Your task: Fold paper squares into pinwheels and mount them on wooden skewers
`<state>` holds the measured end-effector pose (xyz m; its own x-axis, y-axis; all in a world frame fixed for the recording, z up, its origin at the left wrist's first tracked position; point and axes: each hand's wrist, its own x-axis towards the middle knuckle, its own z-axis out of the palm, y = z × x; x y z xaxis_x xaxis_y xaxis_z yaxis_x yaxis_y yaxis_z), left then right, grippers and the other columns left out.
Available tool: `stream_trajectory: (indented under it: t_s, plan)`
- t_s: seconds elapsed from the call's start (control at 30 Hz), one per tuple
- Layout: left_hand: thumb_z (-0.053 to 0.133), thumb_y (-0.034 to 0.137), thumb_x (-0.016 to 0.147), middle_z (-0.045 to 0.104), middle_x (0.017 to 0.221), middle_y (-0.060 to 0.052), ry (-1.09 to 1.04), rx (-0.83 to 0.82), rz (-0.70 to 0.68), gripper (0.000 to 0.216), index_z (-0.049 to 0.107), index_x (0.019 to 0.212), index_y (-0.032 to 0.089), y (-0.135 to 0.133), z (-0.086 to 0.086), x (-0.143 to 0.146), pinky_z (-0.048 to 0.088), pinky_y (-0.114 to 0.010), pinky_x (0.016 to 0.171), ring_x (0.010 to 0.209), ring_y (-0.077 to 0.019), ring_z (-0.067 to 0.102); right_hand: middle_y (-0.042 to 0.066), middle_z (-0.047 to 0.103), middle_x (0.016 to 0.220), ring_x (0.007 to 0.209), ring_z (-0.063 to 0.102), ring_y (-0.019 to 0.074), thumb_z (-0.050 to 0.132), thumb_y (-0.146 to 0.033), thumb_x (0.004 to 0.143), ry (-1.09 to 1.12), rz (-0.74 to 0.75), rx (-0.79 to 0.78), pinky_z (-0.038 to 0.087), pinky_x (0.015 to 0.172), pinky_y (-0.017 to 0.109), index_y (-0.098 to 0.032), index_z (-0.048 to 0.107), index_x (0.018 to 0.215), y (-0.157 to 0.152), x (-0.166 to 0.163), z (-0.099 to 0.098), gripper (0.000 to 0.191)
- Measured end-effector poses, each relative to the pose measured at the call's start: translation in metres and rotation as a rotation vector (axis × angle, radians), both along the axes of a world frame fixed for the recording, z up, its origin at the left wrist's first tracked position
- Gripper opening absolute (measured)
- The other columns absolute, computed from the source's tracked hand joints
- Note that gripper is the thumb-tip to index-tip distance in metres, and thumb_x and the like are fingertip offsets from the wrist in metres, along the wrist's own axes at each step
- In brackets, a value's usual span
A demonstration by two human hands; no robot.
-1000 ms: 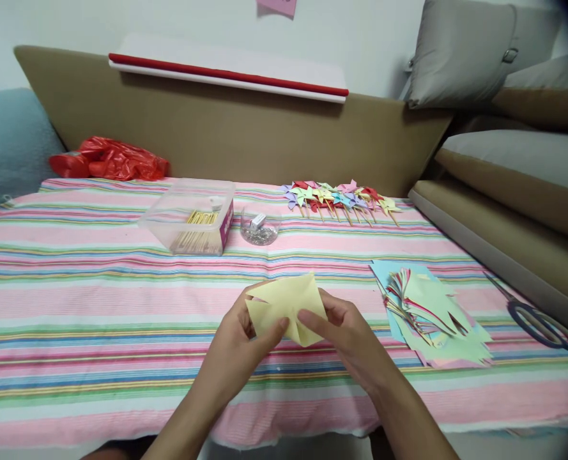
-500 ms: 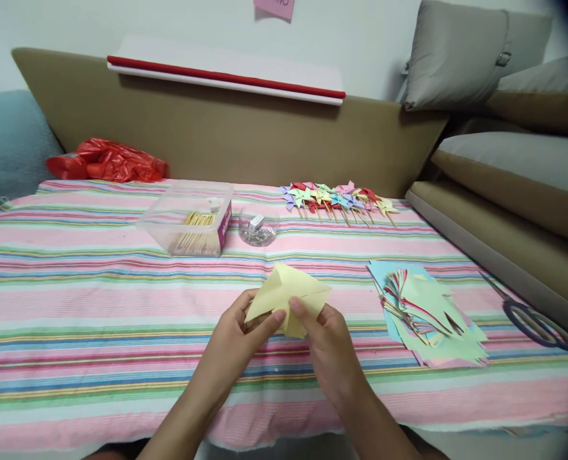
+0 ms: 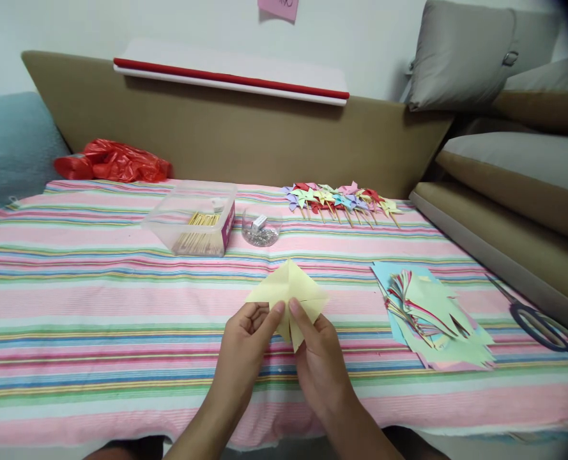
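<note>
A pale yellow square of paper [image 3: 288, 284], with cut slits and creases, is held up in front of me, one corner pointing away. My left hand [image 3: 252, 329] pinches it from the left, thumb on top near the middle and fingers curled beneath. From the right, my right hand [image 3: 319, 342] grips it too, its thumb pressing beside the left thumb. Both hands hover over the striped cloth [image 3: 121, 358]. Beyond the paper stands a round clear container [image 3: 262, 236] with small metal pieces and a little white block inside.
A clear plastic box [image 3: 188, 223] holds wooden sticks. Several finished paper pinwheels [image 3: 344, 201] lie at the back. To the right are a pile of coloured cut paper [image 3: 437, 319] and scissors [image 3: 537, 322], beside stacked cushions [image 3: 518, 217]. A red plastic bag [image 3: 115, 161] rests back left.
The yellow paper has turned and flattened so a corner points away. Both hands have shifted slightly, their thumbs still at its middle. The view has moved a little.
</note>
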<state>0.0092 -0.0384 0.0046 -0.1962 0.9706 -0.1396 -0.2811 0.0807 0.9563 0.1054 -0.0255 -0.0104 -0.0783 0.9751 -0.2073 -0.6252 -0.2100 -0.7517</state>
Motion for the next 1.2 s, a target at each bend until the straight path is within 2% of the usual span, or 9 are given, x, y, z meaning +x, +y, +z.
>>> stream_trajectory:
  t_s: [0.13,0.27,0.4,0.5,0.63,0.73,0.9,1.07,1.2]
  plan:
    - [0.077,0.041,0.08,0.072,0.077,-0.001,0.029,0.018,0.0,0.024,0.069,0.08,0.018,0.001,0.0,-0.003,0.052,-0.025,0.07,0.074,-0.0164,0.065,0.008,0.077,0.104,0.094,0.07,0.0264,0.08,-0.046,0.076,-0.1,0.001,0.011,0.055,0.075,0.036,-0.019,0.075,0.106,0.0,0.001,-0.002,0.041]
    - [0.077,0.041,0.08,0.071,0.076,-0.001,0.045,0.03,-0.003,0.025,0.068,0.08,0.017,-0.001,0.0,-0.006,0.051,-0.024,0.069,0.074,-0.0159,0.064,0.008,0.076,0.105,0.095,0.069,0.0266,0.078,-0.046,0.078,-0.15,0.047,0.037,0.054,0.078,0.037,-0.018,0.072,0.107,0.002,0.005,-0.002,0.04]
    - [0.075,0.043,0.082,0.069,0.076,-0.001,0.014,0.016,0.017,0.028,0.067,0.08,0.017,0.002,-0.001,-0.012,0.05,-0.022,0.067,0.075,-0.0148,0.062,0.009,0.069,0.115,0.098,0.066,0.0246,0.047,-0.054,0.098,-0.369,-0.073,0.164,0.054,0.08,0.04,-0.023,0.06,0.12,0.007,0.019,-0.004,0.04]
    - [0.074,0.045,0.084,0.069,0.077,-0.002,-0.058,-0.011,0.03,0.03,0.065,0.081,0.016,0.005,-0.002,-0.02,0.05,-0.023,0.065,0.072,-0.0143,0.062,0.009,0.055,0.134,0.116,0.058,0.0253,0.043,-0.038,0.102,-0.771,-0.233,0.502,0.05,0.094,0.045,-0.031,0.05,0.131,0.009,0.035,-0.004,0.031]
    - [0.075,0.044,0.082,0.07,0.076,-0.002,-0.127,-0.023,0.05,0.03,0.065,0.083,0.015,0.006,-0.004,-0.025,0.05,-0.023,0.064,0.07,-0.0136,0.061,0.008,0.036,0.148,0.14,0.036,0.0307,0.057,-0.013,0.092,-1.325,-0.208,1.118,0.037,0.11,0.052,-0.033,0.057,0.126,0.01,0.048,-0.002,0.04]
    - [0.076,0.043,0.081,0.069,0.075,-0.002,-0.126,-0.026,0.056,0.031,0.065,0.083,0.014,0.006,-0.005,-0.024,0.05,-0.022,0.063,0.069,-0.0131,0.06,0.008,0.034,0.148,0.138,0.036,0.0332,0.067,-0.014,0.087,-1.442,-0.189,1.264,0.037,0.11,0.055,-0.03,0.064,0.112,0.011,0.05,0.0,0.03]
    - [0.078,0.043,0.079,0.067,0.072,0.0,-0.073,-0.017,0.055,0.032,0.063,0.078,0.015,0.004,-0.003,-0.021,0.048,-0.021,0.061,0.067,-0.0127,0.059,0.007,0.049,0.137,0.132,0.041,0.0311,0.066,-0.015,0.09,-1.339,-0.163,1.21,0.038,0.107,0.054,-0.027,0.067,0.096,0.01,0.045,0.003,0.014]
    - [0.077,0.043,0.081,0.069,0.077,-0.001,0.01,0.027,0.024,0.029,0.066,0.082,0.016,0.002,-0.001,-0.018,0.05,-0.022,0.065,0.074,-0.0149,0.063,0.008,0.056,0.128,0.125,0.048,0.0273,0.062,-0.024,0.094,-1.168,-0.139,0.871,0.042,0.101,0.048,-0.026,0.068,0.09,0.007,0.039,0.004,0.007]
    - [0.074,0.043,0.083,0.07,0.076,-0.002,0.099,0.046,-0.009,0.027,0.068,0.084,0.016,0.0,-0.002,-0.015,0.049,-0.022,0.063,0.075,-0.0161,0.065,0.007,0.056,0.127,0.124,0.051,0.0265,0.066,-0.033,0.091,-1.047,-0.095,0.65,0.041,0.104,0.047,-0.027,0.07,0.084,0.008,0.039,0.004,0.01]
